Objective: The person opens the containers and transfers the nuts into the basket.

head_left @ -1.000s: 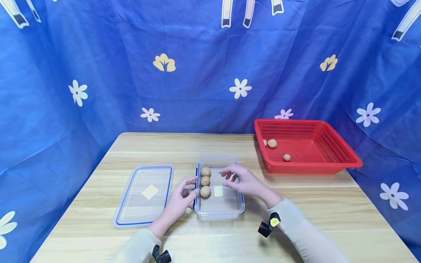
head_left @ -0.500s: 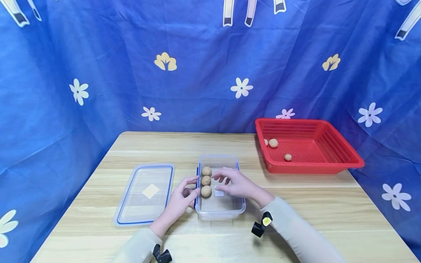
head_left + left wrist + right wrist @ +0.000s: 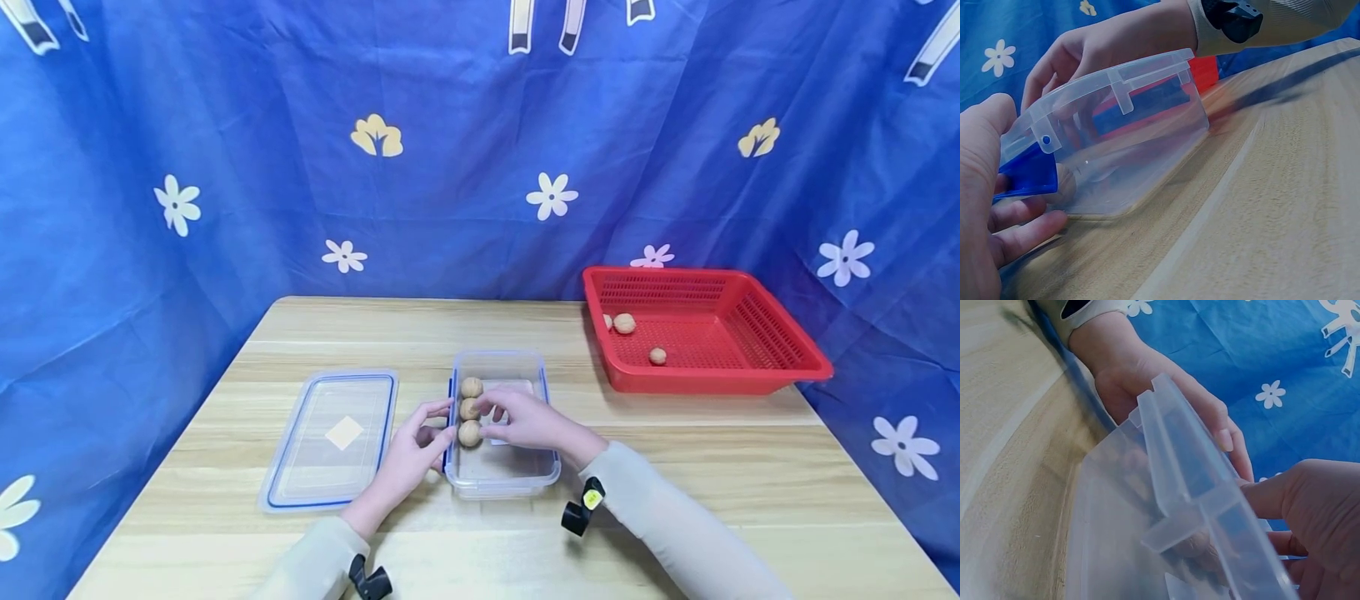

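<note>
A clear plastic food container [image 3: 501, 487] stands on the table with three walnuts in a row along its left wall: a back walnut [image 3: 472, 387], a middle walnut [image 3: 468, 408] and a front walnut [image 3: 469, 434]. My left hand [image 3: 408, 450] holds the container's left side, thumb at the rim and fingers around the blue latch [image 3: 1032, 172] in the left wrist view. Reaching in from above, my right hand [image 3: 531, 421] has loosely bent fingers at the middle walnut and its thumb beside the front one. Whether it presses on them is partly hidden.
The container's lid [image 3: 330, 442], clear with a blue seal, lies flat to the left. A red plastic basket [image 3: 712, 383] stands at the back right, with a few walnuts [image 3: 624, 323] inside. A blue printed curtain [image 3: 450, 208] hangs behind the table.
My right hand has moved left and lower inside the container, from over its right half to the row of walnuts. The left hand and the walnuts have stayed in place.
</note>
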